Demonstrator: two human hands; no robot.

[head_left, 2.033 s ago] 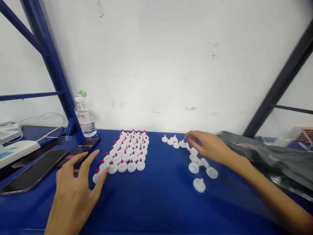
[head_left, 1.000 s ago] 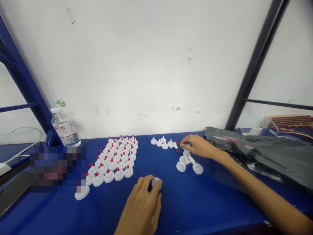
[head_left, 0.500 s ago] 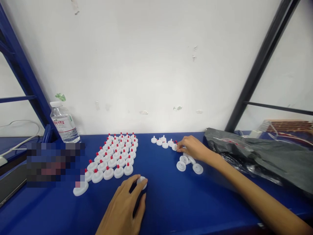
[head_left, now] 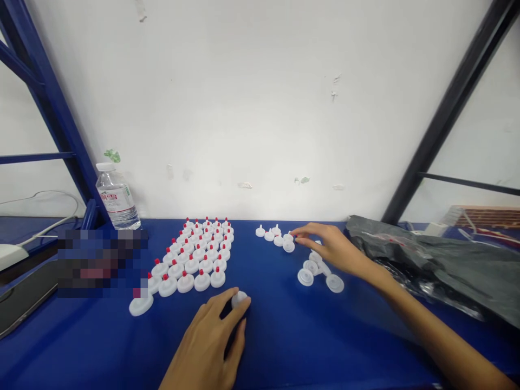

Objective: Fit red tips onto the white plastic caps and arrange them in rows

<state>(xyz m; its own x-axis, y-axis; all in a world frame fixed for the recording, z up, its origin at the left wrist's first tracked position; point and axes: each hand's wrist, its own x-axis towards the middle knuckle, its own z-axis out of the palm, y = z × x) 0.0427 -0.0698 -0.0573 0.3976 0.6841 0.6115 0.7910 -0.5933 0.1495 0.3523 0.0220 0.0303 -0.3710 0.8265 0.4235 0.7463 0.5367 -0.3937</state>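
My left hand (head_left: 213, 336) is closed around a white nozzle cap (head_left: 239, 299) at the table's front, thumb and fingers on its sides. Farther back, my right hand (head_left: 327, 246) reaches in from the right, fingers stretched out and a gap showing between them. Its fingertips are at some small red tips (head_left: 293, 234), partly hidden behind the fingers. Beside them stand several white nozzle caps without red tips (head_left: 288, 246). Below the right hand lie several white caps turned over (head_left: 335, 283). On the left stand rows of white nozzle caps with red tips (head_left: 186, 281).
A water bottle (head_left: 117, 200) stands at the back left, near a dark phone-like object (head_left: 28, 295) and a pixelated patch. A dark plastic bag (head_left: 426, 260) covers the right side of the blue table (head_left: 284, 346). Frame posts rise on both sides against the white wall.
My right hand has drawn slightly back and its fingers have straightened, uncovering a white cap beside them. The left hand keeps its hold. The whole view has shifted a little.
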